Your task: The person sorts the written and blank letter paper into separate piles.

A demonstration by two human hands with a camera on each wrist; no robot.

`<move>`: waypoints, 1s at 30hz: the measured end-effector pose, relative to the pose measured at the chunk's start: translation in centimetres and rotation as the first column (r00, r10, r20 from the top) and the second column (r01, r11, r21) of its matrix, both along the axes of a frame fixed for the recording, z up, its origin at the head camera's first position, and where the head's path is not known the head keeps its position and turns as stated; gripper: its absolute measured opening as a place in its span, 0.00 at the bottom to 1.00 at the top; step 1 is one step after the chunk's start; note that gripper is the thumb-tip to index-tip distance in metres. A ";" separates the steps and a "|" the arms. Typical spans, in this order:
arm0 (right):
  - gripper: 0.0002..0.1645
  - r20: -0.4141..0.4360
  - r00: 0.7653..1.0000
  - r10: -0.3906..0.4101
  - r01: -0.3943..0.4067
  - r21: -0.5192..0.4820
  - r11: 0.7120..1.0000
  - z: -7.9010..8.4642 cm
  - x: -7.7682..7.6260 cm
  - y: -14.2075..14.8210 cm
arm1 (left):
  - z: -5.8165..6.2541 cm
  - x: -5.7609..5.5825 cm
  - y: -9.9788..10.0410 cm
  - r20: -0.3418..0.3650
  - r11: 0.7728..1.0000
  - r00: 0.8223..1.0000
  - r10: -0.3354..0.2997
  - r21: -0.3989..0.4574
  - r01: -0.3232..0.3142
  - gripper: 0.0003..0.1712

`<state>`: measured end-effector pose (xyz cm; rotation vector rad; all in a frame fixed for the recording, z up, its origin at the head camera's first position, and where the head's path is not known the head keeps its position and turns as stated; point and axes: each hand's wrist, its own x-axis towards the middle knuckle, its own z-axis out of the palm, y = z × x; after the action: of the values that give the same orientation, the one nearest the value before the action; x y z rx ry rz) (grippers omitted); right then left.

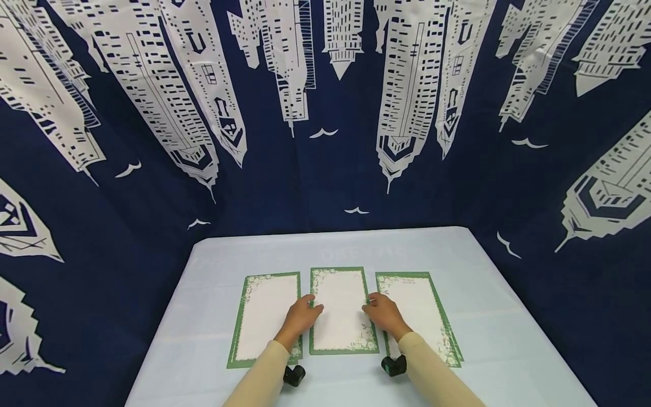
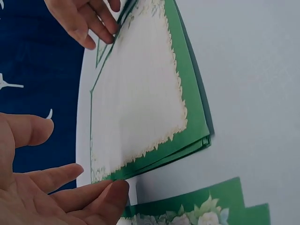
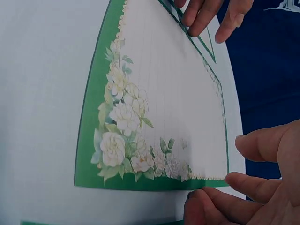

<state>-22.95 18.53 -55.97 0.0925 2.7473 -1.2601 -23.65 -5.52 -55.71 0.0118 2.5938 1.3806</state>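
Three stacks of stationery paper with green, flower-printed borders lie side by side on the table. My left hand [image 1: 301, 315] is at the left edge of the middle stack [image 1: 339, 311], and my right hand [image 1: 385, 312] is at its right edge. In the left wrist view, the extended left fingers [image 2: 108, 199] touch the side of the slightly uneven sheets [image 2: 140, 93]. The right fingers [image 3: 211, 204] meet the opposite long edge in the right wrist view, thumb held apart. Neither hand is curled round the paper.
The left stack [image 1: 269, 316] and right stack [image 1: 422, 316] lie close beside the middle one, some sheets offset at their corners. A white cloth covers the table [image 1: 488, 339]. Behind hangs a navy curtain [image 1: 305, 181] with white buildings. Black wrist devices [image 1: 294, 375] sit under both forearms.
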 end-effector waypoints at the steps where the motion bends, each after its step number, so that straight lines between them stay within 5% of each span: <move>1: 0.25 0.004 1.000 -0.002 0.002 -0.001 1.000 0.0 0.0 -0.2 | -0.1 0.0 0.0 0.000 1.000 1.000 0.001 0.002 -0.001 0.30; 12: 0.25 -0.035 0.999 -0.030 0.031 0.018 0.999 0.2 0.2 -0.9 | -0.6 0.5 0.3 -0.052 0.999 0.998 0.035 0.022 -0.034 0.25; 22: 0.19 -0.138 0.976 -0.168 0.144 -0.167 0.975 -0.3 -0.4 -0.6 | -1.3 0.4 0.5 -0.167 0.965 0.962 0.217 0.184 -0.186 0.23; 30: 0.16 -0.113 0.979 -0.172 0.150 -0.182 0.972 -0.2 -0.5 -0.4 | -1.7 0.5 -0.1 -0.081 0.944 0.971 0.226 0.264 -0.197 0.17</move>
<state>-23.41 18.11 -56.21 0.2308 2.7692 -1.5948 -23.16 -5.66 -57.41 -0.1623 2.5456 1.8314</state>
